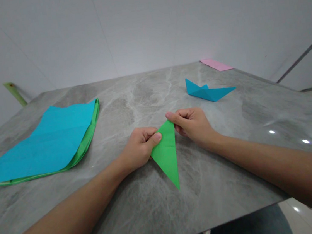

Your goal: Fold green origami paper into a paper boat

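A piece of green folded paper, pointed at its lower end, is held between my two hands above the grey table. My left hand pinches its left side, thumb on top and fingers curled behind. At the upper right corner, the thumb and fingers of my right hand close on the paper. The fingertips behind the sheet are hidden. Beyond my right hand, a blue folded paper boat rests on the table, touching neither hand.
On the left of the grey marbled table lies a stack of blue and green paper sheets. A pink paper lies at the far right edge by the white wall. The table's front edge runs close to my legs.
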### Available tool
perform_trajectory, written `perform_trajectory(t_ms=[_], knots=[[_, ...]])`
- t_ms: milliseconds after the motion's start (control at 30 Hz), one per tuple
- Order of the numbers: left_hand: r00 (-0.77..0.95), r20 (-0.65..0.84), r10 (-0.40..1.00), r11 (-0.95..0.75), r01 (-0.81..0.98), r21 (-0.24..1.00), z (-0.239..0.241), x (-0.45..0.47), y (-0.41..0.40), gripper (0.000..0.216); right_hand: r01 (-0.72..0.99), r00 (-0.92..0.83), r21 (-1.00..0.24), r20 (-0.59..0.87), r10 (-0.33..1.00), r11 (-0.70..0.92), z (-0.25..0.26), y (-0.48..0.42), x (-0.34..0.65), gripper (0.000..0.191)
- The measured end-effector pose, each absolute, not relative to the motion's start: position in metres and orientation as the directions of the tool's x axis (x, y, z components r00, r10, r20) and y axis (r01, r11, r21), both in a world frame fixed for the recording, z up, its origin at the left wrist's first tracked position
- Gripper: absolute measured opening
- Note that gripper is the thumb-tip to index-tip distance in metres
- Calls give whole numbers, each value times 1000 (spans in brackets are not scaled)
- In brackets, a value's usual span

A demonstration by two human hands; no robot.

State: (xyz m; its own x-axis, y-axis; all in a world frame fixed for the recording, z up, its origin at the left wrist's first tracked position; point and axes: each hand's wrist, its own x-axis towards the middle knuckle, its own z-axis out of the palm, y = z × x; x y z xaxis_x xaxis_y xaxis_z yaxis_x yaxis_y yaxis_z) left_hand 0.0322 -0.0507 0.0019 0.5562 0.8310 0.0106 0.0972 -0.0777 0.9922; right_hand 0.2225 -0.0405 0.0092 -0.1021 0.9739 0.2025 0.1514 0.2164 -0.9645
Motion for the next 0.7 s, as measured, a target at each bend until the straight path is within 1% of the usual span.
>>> perform_trajectory(t_ms=[100, 300, 433, 700], knots=[[510, 68, 857, -144, 112, 983, 2, 33, -50, 41, 173, -156, -955, 217, 964, 243, 10, -42, 221, 53], [360, 211, 909, -281, 154, 947, 3, 34, -48, 39, 197, -265, -945, 205, 942, 261, 10, -45, 219, 51], [272, 270, 924, -326, 187, 927, 2, 34, -48, 38, 184, -363, -951, 171, 916, 251, 9, -46, 217, 50], [102, 380, 919, -394, 267, 880, 5, 35, -49, 36, 198, -474, -952, 113, 873, 231, 9, -48, 214, 49]])
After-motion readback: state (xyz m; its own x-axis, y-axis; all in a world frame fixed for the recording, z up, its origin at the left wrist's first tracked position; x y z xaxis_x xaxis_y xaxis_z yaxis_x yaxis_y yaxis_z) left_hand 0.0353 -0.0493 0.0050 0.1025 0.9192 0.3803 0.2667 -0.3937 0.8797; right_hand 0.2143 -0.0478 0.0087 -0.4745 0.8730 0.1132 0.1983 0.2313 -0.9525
